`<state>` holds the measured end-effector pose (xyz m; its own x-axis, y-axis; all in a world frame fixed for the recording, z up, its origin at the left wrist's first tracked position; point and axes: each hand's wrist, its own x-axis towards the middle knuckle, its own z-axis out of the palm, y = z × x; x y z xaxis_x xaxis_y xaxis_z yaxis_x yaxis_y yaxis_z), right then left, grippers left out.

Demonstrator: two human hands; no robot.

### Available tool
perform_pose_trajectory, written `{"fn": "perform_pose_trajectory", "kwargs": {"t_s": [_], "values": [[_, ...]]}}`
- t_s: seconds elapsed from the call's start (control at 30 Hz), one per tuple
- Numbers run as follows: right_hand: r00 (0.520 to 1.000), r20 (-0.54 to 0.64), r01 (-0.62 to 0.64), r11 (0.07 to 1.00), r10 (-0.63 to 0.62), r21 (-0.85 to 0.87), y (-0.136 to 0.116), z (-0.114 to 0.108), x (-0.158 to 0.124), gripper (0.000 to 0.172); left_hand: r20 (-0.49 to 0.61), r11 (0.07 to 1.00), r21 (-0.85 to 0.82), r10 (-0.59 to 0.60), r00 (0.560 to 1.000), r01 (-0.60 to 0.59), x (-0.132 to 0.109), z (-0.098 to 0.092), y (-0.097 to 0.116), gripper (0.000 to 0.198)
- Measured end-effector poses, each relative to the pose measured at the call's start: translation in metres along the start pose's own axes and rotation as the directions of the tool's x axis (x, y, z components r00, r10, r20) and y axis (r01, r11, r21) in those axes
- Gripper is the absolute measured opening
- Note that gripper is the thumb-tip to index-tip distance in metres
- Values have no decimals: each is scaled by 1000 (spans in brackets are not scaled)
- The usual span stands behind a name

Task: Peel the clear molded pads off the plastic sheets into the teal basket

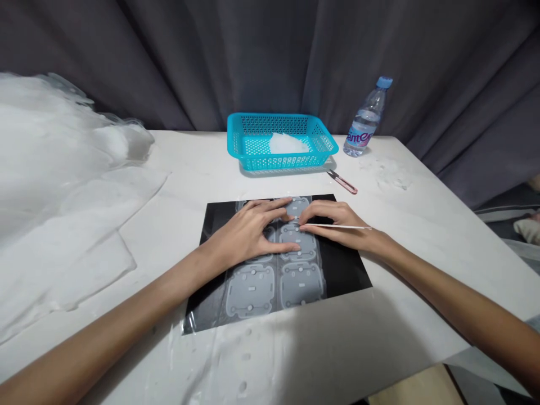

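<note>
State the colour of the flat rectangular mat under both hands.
The flat rectangular mat is black, in the head view.

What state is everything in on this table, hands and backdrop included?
Left hand: fingers spread, on the clear sheet
Right hand: pinching a thin white stick
Black board: flat on the table, partly covered by the sheet
Bottle: standing, capped
Blue basket: upright, white material inside
Snips: lying on the table
White sheets: heaped, rumpled
Curtain: hanging in folds

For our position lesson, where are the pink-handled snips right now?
In the head view, the snips lie right of centre on the white table, just in front of the turquoise basket's right end, beyond the right hand.
</note>
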<state>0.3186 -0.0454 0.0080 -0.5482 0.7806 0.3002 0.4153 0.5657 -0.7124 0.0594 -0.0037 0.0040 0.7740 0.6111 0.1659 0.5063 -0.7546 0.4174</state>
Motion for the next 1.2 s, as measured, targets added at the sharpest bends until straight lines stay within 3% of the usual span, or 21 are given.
{"fn": "perform_pose_trajectory", "kwargs": {"t_s": [0.27,0.4,0.6,0.87,1.07,1.2], "values": [[995,30,96,987,-93,-129,0,1,0,14,2,999,38,8,1000,-8,-1,-1,1,69],[997,68,57,986,-47,-158,-4,-12,-7,16,10,999,35,2,1000,-3,0,-1,1,69],[987,-146,-58,998,62,32,-12,-24,-13,9,-1,999,40,-27,1000,27,-1,0,1,71],[1000,-3,-19,999,19,-45,2,0,-11,14,-13,998,35,-48,999,48,-4,1,2,73],[991,52,130,969,-122,-210,3,2,-5,14,-6,997,-55,-48,999,48,-4,3,-2,69],[987,67,159,911,-144,-380,4,5,3,23,7,983,-148,-107,994,107,-4,2,0,92]]}}
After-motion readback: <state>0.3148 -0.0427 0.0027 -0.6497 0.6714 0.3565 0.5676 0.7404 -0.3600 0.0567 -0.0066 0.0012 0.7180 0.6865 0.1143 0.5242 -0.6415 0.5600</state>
